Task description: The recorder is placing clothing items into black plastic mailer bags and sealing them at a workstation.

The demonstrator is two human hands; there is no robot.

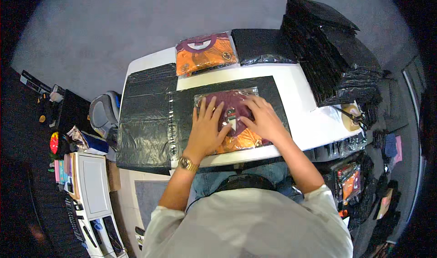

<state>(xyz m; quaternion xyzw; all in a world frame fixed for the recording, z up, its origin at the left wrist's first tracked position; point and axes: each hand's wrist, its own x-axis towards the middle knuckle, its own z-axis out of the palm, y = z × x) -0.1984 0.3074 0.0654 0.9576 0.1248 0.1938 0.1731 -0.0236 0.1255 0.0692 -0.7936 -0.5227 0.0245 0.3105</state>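
A folded maroon and orange jersey in a clear plastic bag (235,99) lies before me, with a small tag at its middle. Under it is a flat black plastic mailing bag (184,114). My left hand (206,130) rests flat on the jersey's left side, fingers spread, a gold watch on the wrist. On the jersey's right side lies my right hand (266,119), its fingers slightly blurred and its thumb apart. Neither hand grips anything that I can see. Another bagged orange jersey with a maroon collar (205,58) sits at the table's far edge.
Black plastic bags (146,118) cover the left end of the white table (297,90). More lie at the far edge (263,46), beside a tall leaning stack (314,60). A tan roll-like object (351,118) is at the right. A white cabinet (94,183) stands left.
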